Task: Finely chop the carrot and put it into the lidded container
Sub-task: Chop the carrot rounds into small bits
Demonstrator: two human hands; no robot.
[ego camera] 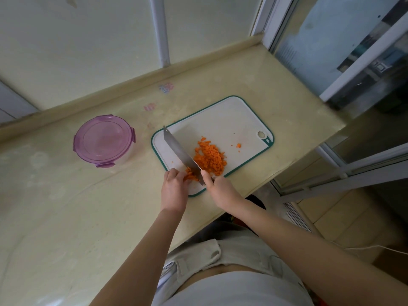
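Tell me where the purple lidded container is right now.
In the head view the lidded container sits closed on the counter, to the left of the cutting board and apart from it.

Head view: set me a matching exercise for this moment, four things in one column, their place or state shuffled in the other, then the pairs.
Things
1. lidded container
2. knife
3. chopped carrot pile
4. left hand

Place or state
A. on the cutting board, on the right side of the blade
B. on the counter left of the board, purple lid on
C. steadies the carrot strips at the board's near edge
D. gripped by the right hand, blade down on the board

Pairs: 1-B, 2-D, 3-A, 4-C
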